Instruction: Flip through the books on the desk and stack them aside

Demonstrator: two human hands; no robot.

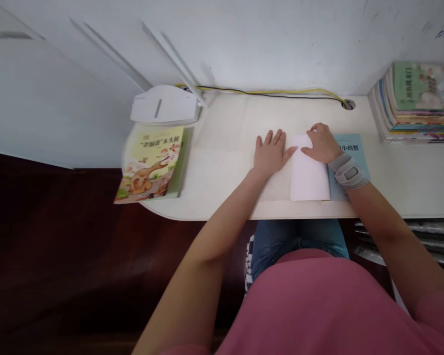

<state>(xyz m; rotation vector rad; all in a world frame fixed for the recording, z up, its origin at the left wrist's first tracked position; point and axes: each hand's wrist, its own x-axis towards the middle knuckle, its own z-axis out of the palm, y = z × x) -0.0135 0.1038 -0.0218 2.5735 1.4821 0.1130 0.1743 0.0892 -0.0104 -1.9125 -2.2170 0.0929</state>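
Observation:
My left hand [270, 155] lies flat on the white tabletop, fingers spread, with its thumb close to the left edge of a white sheet [310, 177]. That sheet lies over the left part of a light blue booklet [352, 144], whose cover shows dark printed characters. Whether the sheet is part of the booklet, I cannot tell. My right hand [321, 144] rests on the top of the sheet, fingers bent near its upper edge and thumb apart from them. A grey band [351, 171] wraps the right wrist, covering some of the booklet.
A yellow-green picture book [153, 165] overhangs the rounded left end of the table [222, 182]. Behind it stands a white router [165, 104] with antennas. Cables [262, 92] run along the wall to a hole. A stack of books [422, 101] sits at the right.

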